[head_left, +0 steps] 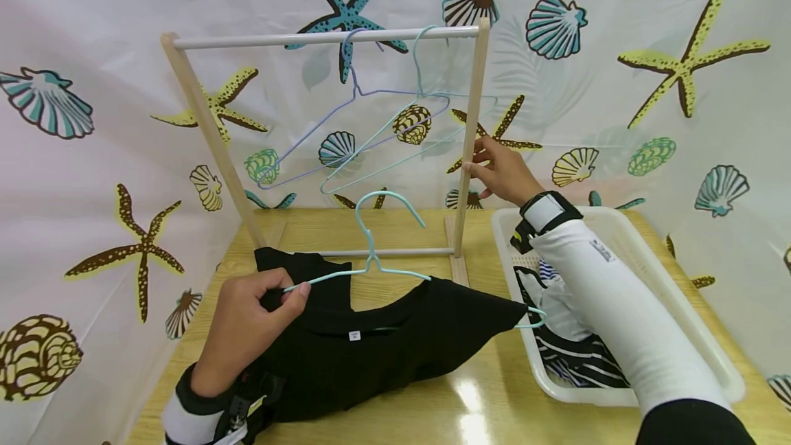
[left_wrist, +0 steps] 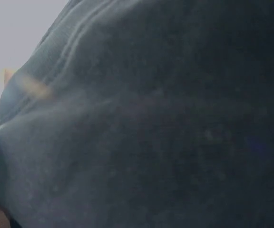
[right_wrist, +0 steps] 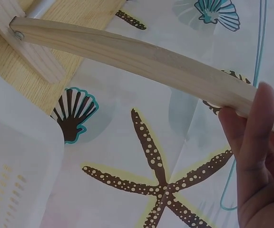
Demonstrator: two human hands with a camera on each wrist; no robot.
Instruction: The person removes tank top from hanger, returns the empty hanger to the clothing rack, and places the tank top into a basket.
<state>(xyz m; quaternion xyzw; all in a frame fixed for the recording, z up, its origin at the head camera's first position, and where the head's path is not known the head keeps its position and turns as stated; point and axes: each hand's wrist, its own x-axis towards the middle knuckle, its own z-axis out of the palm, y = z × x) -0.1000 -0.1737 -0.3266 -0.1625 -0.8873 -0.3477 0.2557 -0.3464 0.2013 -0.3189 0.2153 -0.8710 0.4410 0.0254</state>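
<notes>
L hand (head_left: 247, 314) pinches teal hanger (head_left: 371, 251) w/ blk shirt (head_left: 389, 359) on it, ~6 o'clock; R hand (head_left: 507, 174) grips rack post (head_left: 474, 95), ~2 o'clock. Prob. best: steady post, hold hanger lvl so shirt doesn't slip.

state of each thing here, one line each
Pale turquoise front hanger: pinched by left hand, off the rail
Black cloth garment: over one hanger arm
Purple hanger: bare, hooked on rail
Pale turquoise rear hanger: bare, hooked on rail
White-railed wooden rack: upright, right post held by right hand
White plastic basket: clothes inside
</notes>
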